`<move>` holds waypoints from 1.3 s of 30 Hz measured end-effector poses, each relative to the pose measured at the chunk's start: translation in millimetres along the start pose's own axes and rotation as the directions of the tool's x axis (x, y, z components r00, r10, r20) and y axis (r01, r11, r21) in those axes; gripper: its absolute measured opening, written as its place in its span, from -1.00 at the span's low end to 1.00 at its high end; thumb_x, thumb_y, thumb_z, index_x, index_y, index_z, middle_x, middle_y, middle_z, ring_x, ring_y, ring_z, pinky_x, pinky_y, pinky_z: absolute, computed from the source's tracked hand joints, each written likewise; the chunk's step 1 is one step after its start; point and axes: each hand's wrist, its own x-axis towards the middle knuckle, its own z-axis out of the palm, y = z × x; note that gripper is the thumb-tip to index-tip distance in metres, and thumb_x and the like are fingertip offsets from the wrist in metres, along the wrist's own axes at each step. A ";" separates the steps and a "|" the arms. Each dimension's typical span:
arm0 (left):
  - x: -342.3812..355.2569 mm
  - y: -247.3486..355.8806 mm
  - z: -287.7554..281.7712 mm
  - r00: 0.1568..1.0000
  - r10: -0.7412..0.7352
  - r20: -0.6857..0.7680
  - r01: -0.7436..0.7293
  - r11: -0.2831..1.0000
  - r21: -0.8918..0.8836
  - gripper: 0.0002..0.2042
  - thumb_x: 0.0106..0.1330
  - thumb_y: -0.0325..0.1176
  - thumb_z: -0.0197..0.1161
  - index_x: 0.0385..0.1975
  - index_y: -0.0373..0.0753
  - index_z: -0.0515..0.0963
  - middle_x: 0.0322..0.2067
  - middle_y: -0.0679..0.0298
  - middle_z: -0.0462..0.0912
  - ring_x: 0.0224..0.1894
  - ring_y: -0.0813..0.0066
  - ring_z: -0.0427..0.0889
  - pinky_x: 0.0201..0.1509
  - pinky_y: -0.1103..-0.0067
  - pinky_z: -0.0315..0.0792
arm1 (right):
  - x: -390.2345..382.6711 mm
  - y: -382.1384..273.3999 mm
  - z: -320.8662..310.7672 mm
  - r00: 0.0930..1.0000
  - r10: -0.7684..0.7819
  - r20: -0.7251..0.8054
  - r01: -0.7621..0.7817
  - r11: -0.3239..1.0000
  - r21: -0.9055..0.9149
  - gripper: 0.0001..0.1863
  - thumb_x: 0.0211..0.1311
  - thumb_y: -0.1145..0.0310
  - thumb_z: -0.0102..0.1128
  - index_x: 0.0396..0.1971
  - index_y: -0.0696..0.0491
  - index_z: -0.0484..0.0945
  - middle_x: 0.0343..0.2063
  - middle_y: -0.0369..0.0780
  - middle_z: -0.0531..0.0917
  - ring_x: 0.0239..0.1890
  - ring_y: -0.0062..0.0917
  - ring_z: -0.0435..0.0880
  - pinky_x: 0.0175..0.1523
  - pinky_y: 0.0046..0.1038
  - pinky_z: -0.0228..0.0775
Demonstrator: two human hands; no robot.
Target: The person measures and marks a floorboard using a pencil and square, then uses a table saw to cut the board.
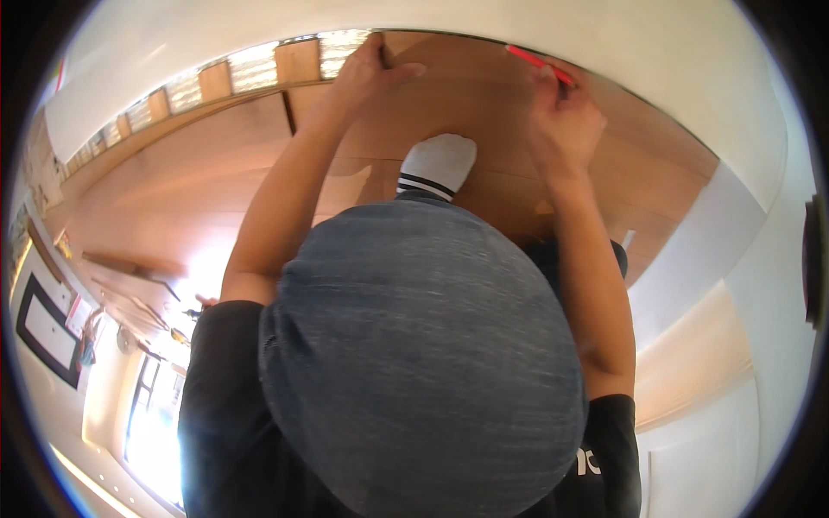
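Place: indoor room, part-finished
Wood floor [199,190]: brown boards
Wooden slats [298,60]: exposed, wood floor's far-left edge
White wall [781,173]: right of wood floor

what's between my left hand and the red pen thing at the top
In the head view, only a bare stretch of brown wood-toned surface lies between your left hand and the red pen-like tool.

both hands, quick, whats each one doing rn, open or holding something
Left hand: open, thumb spread away from the fingers, by the brown board.
Right hand: closed, holding a slim red tool.
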 end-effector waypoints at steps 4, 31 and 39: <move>0.5 0.4 1.9 1.000 -0.025 0.015 0.025 1.000 -0.018 -0.24 0.07 0.15 0.58 -0.04 -0.45 0.47 -0.24 -0.06 0.67 -0.13 0.04 0.67 -0.01 0.30 0.54 | -3.4 -11.2 7.2 0.999 0.020 0.034 -0.019 1.000 -0.006 -0.81 0.42 0.31 0.18 -0.17 0.07 0.68 -0.51 -0.26 0.75 -0.49 -0.40 0.73 -0.29 -0.42 0.54; 8.8 -25.9 10.3 0.993 0.103 -0.065 -0.105 0.994 -0.027 -0.34 0.13 0.02 0.54 0.01 -0.40 0.48 -0.23 -0.08 0.71 -0.13 -0.03 0.70 -0.06 0.29 0.56 | -28.9 -64.4 109.8 0.998 -0.063 -0.013 0.064 0.970 0.235 -0.85 0.39 0.34 0.23 -0.21 0.08 0.68 -0.61 -0.20 0.69 -0.57 -0.36 0.70 -0.42 -0.34 0.53; 2.7 -11.6 11.0 0.999 0.019 -0.032 -0.017 0.997 0.080 -0.40 0.14 0.03 0.53 -0.07 -0.35 0.46 -0.18 -0.03 0.71 -0.07 0.00 0.69 -0.02 0.29 0.55 | -55.6 -60.4 50.1 0.991 -0.019 0.129 -0.018 0.958 0.286 -0.78 0.42 0.29 0.24 -0.07 0.10 0.65 -0.44 -0.16 0.77 -0.42 -0.36 0.78 -0.26 -0.35 0.63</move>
